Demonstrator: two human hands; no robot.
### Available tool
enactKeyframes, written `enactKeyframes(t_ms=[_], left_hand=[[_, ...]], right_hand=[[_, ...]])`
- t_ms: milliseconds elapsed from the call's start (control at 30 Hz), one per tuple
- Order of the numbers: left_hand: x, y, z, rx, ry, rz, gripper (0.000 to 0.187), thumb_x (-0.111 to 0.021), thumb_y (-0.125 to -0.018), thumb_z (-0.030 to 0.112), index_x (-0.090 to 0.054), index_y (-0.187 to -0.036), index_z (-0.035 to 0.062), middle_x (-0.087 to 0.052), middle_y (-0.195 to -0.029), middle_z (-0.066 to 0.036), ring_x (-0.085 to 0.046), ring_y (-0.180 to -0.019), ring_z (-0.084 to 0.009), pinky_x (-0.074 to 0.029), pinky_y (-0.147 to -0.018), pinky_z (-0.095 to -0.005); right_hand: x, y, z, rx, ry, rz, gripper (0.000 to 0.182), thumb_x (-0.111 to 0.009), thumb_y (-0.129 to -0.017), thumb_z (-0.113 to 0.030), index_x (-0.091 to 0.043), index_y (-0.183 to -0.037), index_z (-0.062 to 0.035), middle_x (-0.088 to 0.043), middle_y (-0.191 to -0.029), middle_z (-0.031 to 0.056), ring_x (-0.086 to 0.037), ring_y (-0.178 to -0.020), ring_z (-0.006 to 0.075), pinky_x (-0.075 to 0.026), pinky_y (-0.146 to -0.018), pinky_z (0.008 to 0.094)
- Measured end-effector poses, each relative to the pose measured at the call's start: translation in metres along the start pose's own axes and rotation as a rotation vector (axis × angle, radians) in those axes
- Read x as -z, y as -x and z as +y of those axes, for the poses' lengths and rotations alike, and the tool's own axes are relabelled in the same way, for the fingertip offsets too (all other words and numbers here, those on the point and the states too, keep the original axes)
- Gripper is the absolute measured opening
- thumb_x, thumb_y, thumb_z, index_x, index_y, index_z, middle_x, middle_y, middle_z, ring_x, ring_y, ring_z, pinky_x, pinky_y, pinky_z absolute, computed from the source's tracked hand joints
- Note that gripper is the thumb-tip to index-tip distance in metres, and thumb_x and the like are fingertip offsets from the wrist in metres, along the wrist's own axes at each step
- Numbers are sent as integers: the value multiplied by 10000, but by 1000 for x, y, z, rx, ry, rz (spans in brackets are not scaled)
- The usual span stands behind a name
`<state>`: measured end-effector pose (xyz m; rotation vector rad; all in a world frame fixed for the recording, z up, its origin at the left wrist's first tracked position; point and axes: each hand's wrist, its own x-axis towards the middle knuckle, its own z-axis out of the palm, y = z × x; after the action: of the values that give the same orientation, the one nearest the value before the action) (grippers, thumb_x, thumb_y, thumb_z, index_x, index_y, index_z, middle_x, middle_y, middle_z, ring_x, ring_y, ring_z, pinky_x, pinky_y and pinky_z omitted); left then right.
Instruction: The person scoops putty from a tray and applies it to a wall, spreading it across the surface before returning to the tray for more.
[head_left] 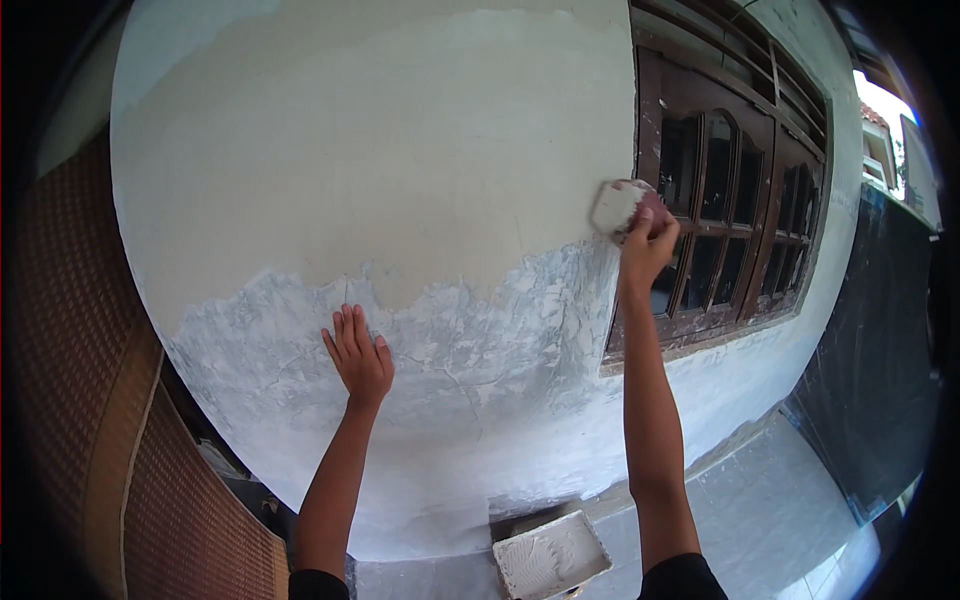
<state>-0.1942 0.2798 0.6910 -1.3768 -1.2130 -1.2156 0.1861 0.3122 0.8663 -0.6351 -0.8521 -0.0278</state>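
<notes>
My left hand (pixel 358 356) lies against the wall (pixel 400 160), fingers stretched upward, on the rough grey-white patch just below the edge of the smooth cream coat. Higher and to the right, my right hand (pixel 648 250) grips a flat reddish-brown putty spreader (pixel 652 208) by its lower edge. White putty (pixel 616 208) covers the spreader's left part, which is close to the wall beside the window frame. Down by the foot of the wall sits a rectangular tray (pixel 606 562) with white putty spread inside.
A brown wooden window (pixel 735 250) with small glass panes is right of the spreader. Woven brown panels (pixel 70 300) line the left side. A dark sheet (pixel 880 340) hangs at the far right, above the grey floor (pixel 745 510).
</notes>
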Motion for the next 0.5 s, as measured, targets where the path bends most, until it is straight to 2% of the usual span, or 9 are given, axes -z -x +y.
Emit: enactKeyframes(t_ms=[33,67,100,167,233,267,367,433,500], left_hand=[[0,0,1,2,2,1,541,-357,-993,248,-321,-1472,-2,-299,-1537,-153,-219,-1450,-315,-106,-1169,-533],[0,-1,3,-2,2,0,541,-357,-993,248,-321,-1472,-2,-299,-1537,-153,-219,-1450,-315,-106,-1169,-533],[1,-2,3,-6,1,0,542,-359,-994,248,-318,-1474,0,-297,-1538,-153,-217,-1450,-314,-106,-1169,-533],[6,-1,2,-17,-6,-11,542,-362,-995,249,-314,-1475,1,-295,-1539,-153,-214,-1451,-313,-106,-1169,-533],[9,-1,1,8,34,-74,555,-388,-991,247,-299,-1482,3,-280,-1543,-159,-205,-1452,-321,-104,-1167,-538],[12,-1,1,11,25,-77,555,-388,-991,247,-299,-1482,3,-280,-1543,-159,-205,-1452,-321,-104,-1167,-538],[18,0,4,3,44,-147,575,-404,-985,216,-253,-1489,-14,-231,-1548,-196,-182,-1447,-361,-98,-1160,-557],[21,-2,7,2,68,-156,603,-443,-966,187,-233,-1494,-15,-213,-1555,-189,-170,-1450,-361,-97,-1159,-562],[27,-4,12,20,80,-173,613,-456,-960,182,-231,-1496,-10,-213,-1554,-188,-167,-1451,-361,-96,-1160,-559]], right_hand=[[0,4,6,2,-120,-20,289,-558,-982,-231,-530,-1119,23,-629,-980,147,-625,-848,190,-510,-794,325],[-7,14,3,148,-56,-130,281,-552,-985,-237,-535,-1124,7,-628,-968,133,-622,-861,181,-510,-779,320],[-12,29,-14,102,-117,-267,260,-560,-978,-218,-541,-1126,-6,-636,-975,135,-623,-887,195,-504,-790,321],[-11,33,-20,114,166,-368,245,-565,-967,-197,-546,-1129,-14,-644,-985,137,-624,-906,215,-499,-800,322],[-4,11,12,81,213,-112,243,-567,-958,-179,-547,-1125,-3,-648,-1003,142,-629,-907,231,-499,-811,327],[3,4,12,-79,31,0,250,-568,-961,-193,-549,-1123,-3,-644,-1007,135,-625,-904,215,-502,-809,333],[3,8,13,-31,-77,16,259,-574,-963,-207,-548,-1125,-6,-638,-1006,132,-620,-890,198,-501,-810,333],[-10,30,-11,71,-41,-263,247,-572,-968,-210,-555,-1114,-11,-647,-945,123,-622,-849,171,-503,-771,320],[-21,49,-25,116,-79,-450,234,-567,-967,-203,-562,-1100,-10,-655,-896,129,-635,-818,179,-507,-743,325]])
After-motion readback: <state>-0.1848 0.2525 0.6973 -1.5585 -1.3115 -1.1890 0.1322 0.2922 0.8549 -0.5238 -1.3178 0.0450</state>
